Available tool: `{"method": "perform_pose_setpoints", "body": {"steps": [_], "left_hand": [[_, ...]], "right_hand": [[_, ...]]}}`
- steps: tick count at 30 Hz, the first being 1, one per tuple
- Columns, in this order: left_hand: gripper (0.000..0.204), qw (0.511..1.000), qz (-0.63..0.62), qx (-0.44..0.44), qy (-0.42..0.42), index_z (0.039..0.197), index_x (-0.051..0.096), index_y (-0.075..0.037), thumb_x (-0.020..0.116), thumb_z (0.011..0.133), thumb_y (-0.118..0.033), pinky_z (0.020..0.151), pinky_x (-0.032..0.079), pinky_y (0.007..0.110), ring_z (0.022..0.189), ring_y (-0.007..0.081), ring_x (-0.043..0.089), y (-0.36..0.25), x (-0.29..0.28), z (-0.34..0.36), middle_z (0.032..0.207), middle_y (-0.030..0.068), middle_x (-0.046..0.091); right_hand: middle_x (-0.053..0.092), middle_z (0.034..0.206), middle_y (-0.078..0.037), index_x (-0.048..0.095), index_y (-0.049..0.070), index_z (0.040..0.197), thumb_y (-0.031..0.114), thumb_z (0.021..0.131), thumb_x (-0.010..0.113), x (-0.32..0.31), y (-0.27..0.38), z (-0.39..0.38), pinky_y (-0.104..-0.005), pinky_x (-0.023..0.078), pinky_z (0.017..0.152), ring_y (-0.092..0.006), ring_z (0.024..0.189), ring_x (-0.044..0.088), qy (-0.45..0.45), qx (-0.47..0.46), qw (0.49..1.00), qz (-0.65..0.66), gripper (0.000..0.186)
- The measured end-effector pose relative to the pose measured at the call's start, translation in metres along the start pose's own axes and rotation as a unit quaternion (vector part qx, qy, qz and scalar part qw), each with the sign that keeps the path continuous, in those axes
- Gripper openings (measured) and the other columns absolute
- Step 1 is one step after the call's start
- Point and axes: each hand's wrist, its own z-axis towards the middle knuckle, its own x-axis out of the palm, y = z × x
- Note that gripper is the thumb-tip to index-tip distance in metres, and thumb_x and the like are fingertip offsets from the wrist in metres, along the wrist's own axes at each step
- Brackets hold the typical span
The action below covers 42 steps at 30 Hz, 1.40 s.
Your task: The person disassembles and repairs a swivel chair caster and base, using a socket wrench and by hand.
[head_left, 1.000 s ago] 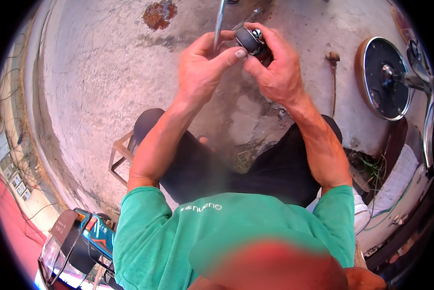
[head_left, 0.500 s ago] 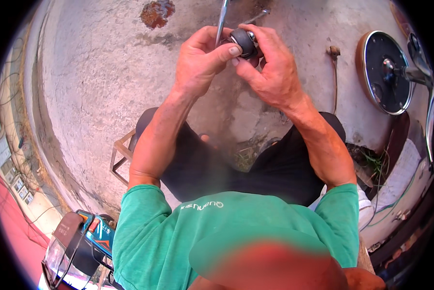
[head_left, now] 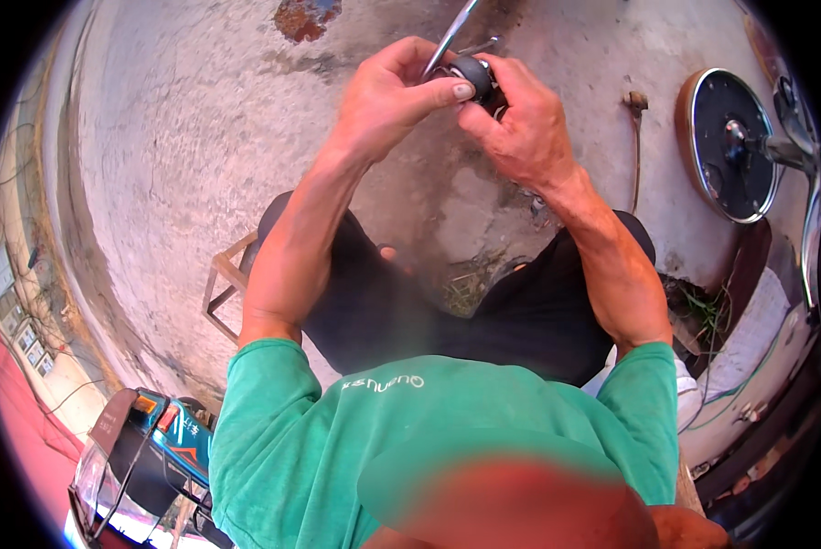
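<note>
My left hand (head_left: 397, 96) and my right hand (head_left: 525, 123) meet at the top centre around a small black wheel with metal fittings (head_left: 472, 75). My left thumb presses on its near side, and a shiny metal rod (head_left: 450, 32) rises beside the wheel from between my left fingers, slanting up to the right. My right fingers wrap the wheel's right side, with the thumb just below it. Part of the wheel and the rod's lower end are hidden by my fingers. A thin metal tool (head_left: 485, 43), partly hidden, lies on the floor behind my hands.
A large dark disc with chrome rim (head_left: 730, 146) and bent tubing stands at right. A long rusty tool (head_left: 634, 156) lies beside it. A wooden frame (head_left: 223, 284) is beside my left leg, a blue-black machine (head_left: 168, 430) at lower left, and a rust patch (head_left: 302, 20) on the concrete floor.
The metal rod has tipped from nearly upright to slanting rightward. My left hand has shifted slightly up, and both hands still grip around the wheel, which has turned a little.
</note>
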Motion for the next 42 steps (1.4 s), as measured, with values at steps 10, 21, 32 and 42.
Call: {"method": "perform_pose_setpoints", "body": {"steps": [10, 21, 32, 42], "left_hand": [[0.022, 0.992, -0.098, 0.059, -0.046, 0.106, 0.068, -0.003, 0.072, 0.096, -0.022, 0.050, 0.035, 0.018, 0.058, 0.0036, 0.048, -0.023, -0.054, -0.020, 0.076, 0.0008, 0.063], [0.031, 0.969, -0.114, 0.220, -0.018, 0.105, 0.056, 0.001, 0.058, 0.105, -0.031, 0.051, 0.030, 0.026, 0.058, 0.0106, 0.042, -0.056, -0.083, -0.095, 0.078, 0.0041, 0.047], [0.036, 0.967, -0.132, 0.217, 0.013, 0.101, 0.056, -0.004, 0.059, 0.104, -0.039, 0.047, 0.030, 0.023, 0.056, 0.0082, 0.045, -0.056, -0.094, -0.107, 0.076, 0.0011, 0.046], [0.036, 0.967, -0.124, 0.219, 0.033, 0.098, 0.056, -0.006, 0.061, 0.103, -0.042, 0.047, 0.030, 0.024, 0.053, 0.0081, 0.045, -0.052, -0.096, -0.104, 0.073, 0.0011, 0.048]], "right_hand": [[0.071, 0.084, -0.006, 0.066, -0.001, 0.117, 0.031, 0.091, 0.075, -0.044, -0.035, 0.010, -0.0289, 0.057, 0.068, -0.0129, 0.075, 0.068, -0.052, 0.200, 0.957, 0.202, 0.042], [0.070, 0.097, -0.005, 0.065, -0.001, 0.117, 0.029, 0.094, 0.074, -0.064, -0.051, 0.018, -0.0270, 0.059, 0.067, -0.0136, 0.084, 0.072, -0.072, 0.179, 0.950, 0.246, 0.039], [0.069, 0.103, -0.007, 0.063, -0.001, 0.126, 0.023, 0.099, 0.069, -0.070, -0.063, 0.019, -0.0267, 0.058, 0.072, -0.0170, 0.089, 0.073, -0.047, 0.169, 0.958, 0.227, 0.036], [0.069, 0.102, -0.007, 0.062, -0.001, 0.127, 0.022, 0.099, 0.068, -0.066, -0.067, 0.021, -0.0263, 0.059, 0.070, -0.0163, 0.090, 0.073, -0.036, 0.165, 0.958, 0.233, 0.036]]}}
